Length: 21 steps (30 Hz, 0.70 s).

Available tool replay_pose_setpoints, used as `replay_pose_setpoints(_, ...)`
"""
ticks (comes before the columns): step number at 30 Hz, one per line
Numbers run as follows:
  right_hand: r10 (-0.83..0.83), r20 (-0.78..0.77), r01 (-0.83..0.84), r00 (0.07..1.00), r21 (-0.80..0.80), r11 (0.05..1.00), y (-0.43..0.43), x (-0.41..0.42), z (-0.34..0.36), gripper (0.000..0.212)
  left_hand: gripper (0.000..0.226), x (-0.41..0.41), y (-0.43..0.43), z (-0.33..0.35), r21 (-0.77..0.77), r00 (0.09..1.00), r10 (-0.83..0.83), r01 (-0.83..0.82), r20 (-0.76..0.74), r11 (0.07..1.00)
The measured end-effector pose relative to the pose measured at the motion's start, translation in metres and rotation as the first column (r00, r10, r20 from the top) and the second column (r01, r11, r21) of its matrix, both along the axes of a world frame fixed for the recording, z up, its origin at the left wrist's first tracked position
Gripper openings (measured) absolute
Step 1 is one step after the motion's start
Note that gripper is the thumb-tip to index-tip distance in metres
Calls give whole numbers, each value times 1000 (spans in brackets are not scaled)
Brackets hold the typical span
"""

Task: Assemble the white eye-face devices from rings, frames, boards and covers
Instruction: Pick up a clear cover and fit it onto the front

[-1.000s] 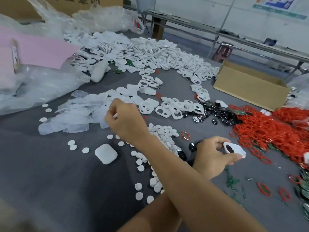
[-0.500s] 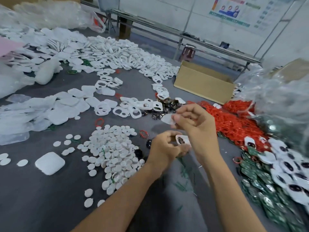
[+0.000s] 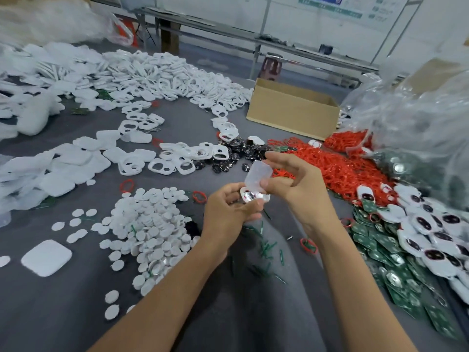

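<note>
Here, at the grey table (image 3: pixel 76 313), one more device nears closing. My left hand (image 3: pixel 228 214) grips a half-built device (image 3: pixel 250 195), a white frame with a shiny insert showing in it, fingers curled round its edges. My right hand (image 3: pixel 299 186) pinches a clear cover (image 3: pixel 257 176) between thumb and fingertips. It holds the cover tilted just above the device, lower edge at the frame; whether the two touch I cannot tell through the blur.

The step in hand, as I judge it, is seating this cover on the frame. It is not yet pressed flat.

To my right, a heap of finished faces (image 3: pixel 431 232) with dark eyes lies over the green boards (image 3: pixel 380 250), so a fair batch looks done.

Far more appears left to do. White frames (image 3: pixel 182 72) spread across the far side of the table, and spare covers (image 3: pixel 63 171) lie in a drift at the left. White discs (image 3: pixel 152 224) are mounded just beside my left wrist, while red rings (image 3: pixel 337 171) sprawl beyond my right hand. A small cluster of dark shiny inserts (image 3: pixel 236 151) sits between the frames and the rings.

A cardboard box (image 3: pixel 291 110) stands open beyond the rings, and a bulging plastic bag (image 3: pixel 418 123) slumps at the right edge.
</note>
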State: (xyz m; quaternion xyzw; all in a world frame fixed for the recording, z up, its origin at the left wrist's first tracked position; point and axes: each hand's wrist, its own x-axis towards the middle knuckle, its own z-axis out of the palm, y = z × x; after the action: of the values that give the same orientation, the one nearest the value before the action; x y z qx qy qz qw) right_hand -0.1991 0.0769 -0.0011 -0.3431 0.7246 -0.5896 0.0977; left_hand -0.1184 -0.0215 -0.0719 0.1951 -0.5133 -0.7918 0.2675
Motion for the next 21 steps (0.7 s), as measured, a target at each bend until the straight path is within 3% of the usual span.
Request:
replay_pose_setpoints(6, -8, 64, 10, 998, -22, 1000, 4, -9, -2, 28, 35, 1, 0, 2, 3, 1000, -2, 2, -8, 1000)
replay_pose_setpoints(9, -9, -42, 11, 999, 38, 999, 9, -14, 0, 17, 37, 2, 0, 4, -14, 999, -46, 46, -3, 999)
replay_pose_setpoints(15, 124, -260, -65, 958, 224, 972, 15, -15, 5, 19, 43, 4, 1, 4, -63, 991, -136, 136, 9, 989)
replay_pose_setpoints(21, 181, -306, -92, 935, 283, 955, 14, -12, 4, 17, 48, 5, 1, 5, -120, 985, -171, 171, 9, 978)
